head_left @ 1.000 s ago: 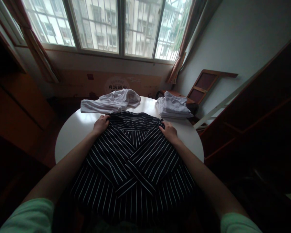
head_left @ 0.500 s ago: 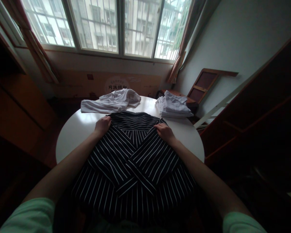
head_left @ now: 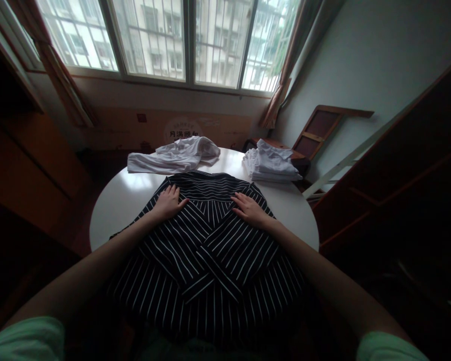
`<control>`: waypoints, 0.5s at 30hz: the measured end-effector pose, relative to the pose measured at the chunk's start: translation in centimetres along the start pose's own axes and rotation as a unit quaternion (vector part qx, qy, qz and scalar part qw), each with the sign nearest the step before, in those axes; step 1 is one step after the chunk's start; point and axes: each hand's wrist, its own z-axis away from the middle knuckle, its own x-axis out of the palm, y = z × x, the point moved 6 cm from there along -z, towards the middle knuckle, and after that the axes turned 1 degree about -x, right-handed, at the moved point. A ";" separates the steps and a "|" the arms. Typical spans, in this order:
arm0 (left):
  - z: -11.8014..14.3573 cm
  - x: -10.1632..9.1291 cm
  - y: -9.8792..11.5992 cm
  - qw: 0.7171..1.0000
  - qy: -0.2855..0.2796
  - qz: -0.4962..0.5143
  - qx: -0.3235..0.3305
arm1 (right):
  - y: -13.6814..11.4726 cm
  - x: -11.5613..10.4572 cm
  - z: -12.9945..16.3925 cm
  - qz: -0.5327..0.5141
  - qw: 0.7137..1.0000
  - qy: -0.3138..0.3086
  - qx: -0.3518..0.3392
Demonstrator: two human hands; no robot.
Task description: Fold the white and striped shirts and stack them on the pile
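A white-striped black cloth shirt (head_left: 214, 240), covering the round white table (head_left: 110, 210) to its near edge, is touched by open left hand (head_left: 168, 204) and right hand (head_left: 251, 210).

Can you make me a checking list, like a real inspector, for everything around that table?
Surface: round white table, with a shiny patch of light.
Job's things: dark striped garment, spread out with its sleeves crossed.
Clutter: loose white cloth at the far left; folded white stack at the far right.
Grippers: bare left hand and right hand, both open, palm-down on the garment.
Cables: nothing seen.
Surroundings: barred window, curtains; both sides dark.
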 end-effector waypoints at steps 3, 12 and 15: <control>0.0 1.1 -0.4 0.999 -0.046 0.027 -0.011 | 0.1 0.3 0.0 -0.008 1.000 -0.026 0.002; 0.2 0.2 -0.5 0.998 -0.012 0.059 -0.027 | 0.3 -0.3 0.1 -0.034 0.999 0.028 0.021; 0.2 -1.3 -2.6 0.991 0.074 0.056 -0.101 | 2.3 -1.6 0.4 -0.025 0.984 0.134 0.113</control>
